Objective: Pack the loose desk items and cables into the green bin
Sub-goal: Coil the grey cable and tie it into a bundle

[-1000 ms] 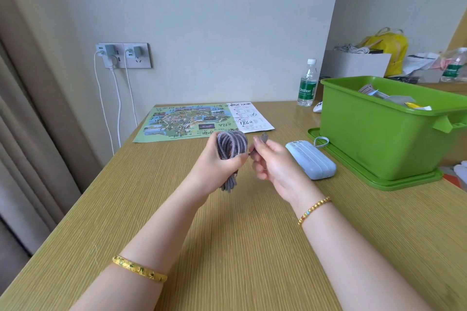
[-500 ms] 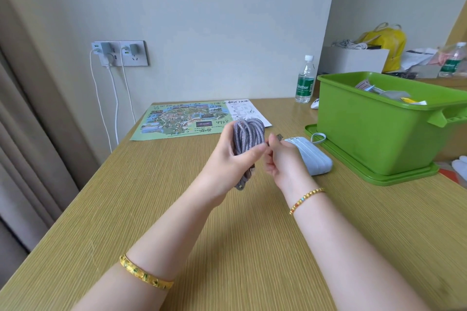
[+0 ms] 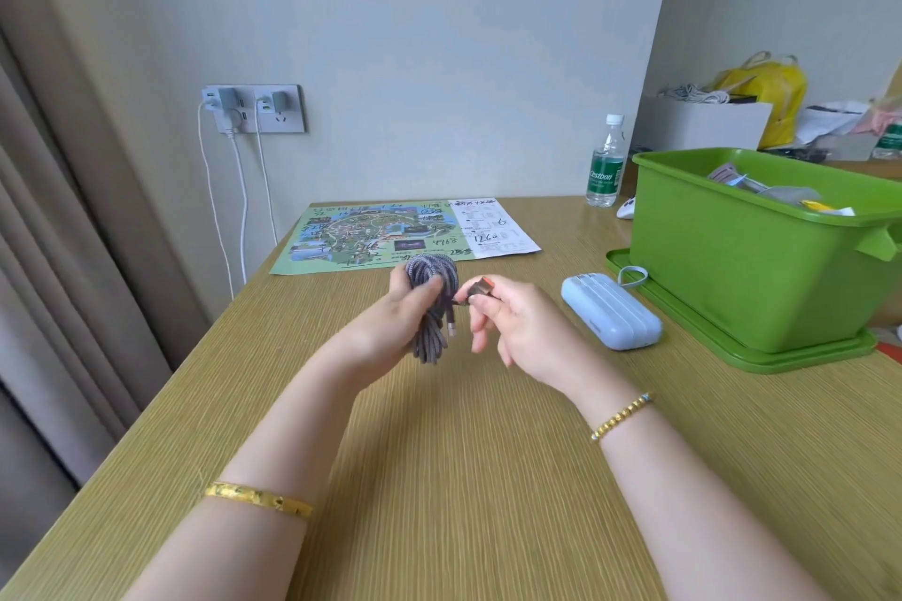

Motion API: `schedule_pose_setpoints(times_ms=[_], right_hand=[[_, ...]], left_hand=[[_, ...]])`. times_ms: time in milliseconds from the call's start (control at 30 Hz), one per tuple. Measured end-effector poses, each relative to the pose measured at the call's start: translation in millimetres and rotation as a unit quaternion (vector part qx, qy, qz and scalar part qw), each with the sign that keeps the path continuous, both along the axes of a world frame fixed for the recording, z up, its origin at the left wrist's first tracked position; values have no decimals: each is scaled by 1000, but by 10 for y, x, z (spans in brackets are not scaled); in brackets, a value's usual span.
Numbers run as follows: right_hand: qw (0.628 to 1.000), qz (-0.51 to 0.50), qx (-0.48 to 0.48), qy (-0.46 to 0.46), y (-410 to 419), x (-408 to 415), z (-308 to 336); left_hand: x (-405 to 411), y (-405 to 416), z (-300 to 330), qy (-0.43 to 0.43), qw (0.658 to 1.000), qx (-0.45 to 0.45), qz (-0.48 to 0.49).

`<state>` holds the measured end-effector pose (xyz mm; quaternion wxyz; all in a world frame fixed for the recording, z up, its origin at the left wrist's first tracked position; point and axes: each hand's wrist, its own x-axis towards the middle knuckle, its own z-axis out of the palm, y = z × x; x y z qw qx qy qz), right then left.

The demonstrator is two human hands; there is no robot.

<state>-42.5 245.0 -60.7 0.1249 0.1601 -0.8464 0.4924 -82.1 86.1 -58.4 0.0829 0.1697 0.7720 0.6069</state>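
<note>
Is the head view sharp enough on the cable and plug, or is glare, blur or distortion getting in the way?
Head view: soft, even light, no hard shadows; the coiled cable and plug read clearly, fingertips slightly soft. Mild sheen on the desk near the water bottle. Wide-angle bending shows at the edges.
</note>
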Motion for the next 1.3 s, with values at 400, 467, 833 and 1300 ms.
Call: schedule_pose_setpoints(times_ms=[400, 467, 833, 1300], right_hand=[[995, -52, 88, -10, -22, 36, 20], [995, -69, 67, -17, -4, 29, 36], [985, -142, -44, -91, -9, 21, 105], [972, -144, -141, -120, 1, 8, 77]], left_hand=[[95, 190, -23, 61, 998, 20, -14], [92, 138, -20, 32, 995, 70, -54], [103, 229, -10, 8, 981, 177, -84], [94, 207, -38, -6, 981, 190, -42]])
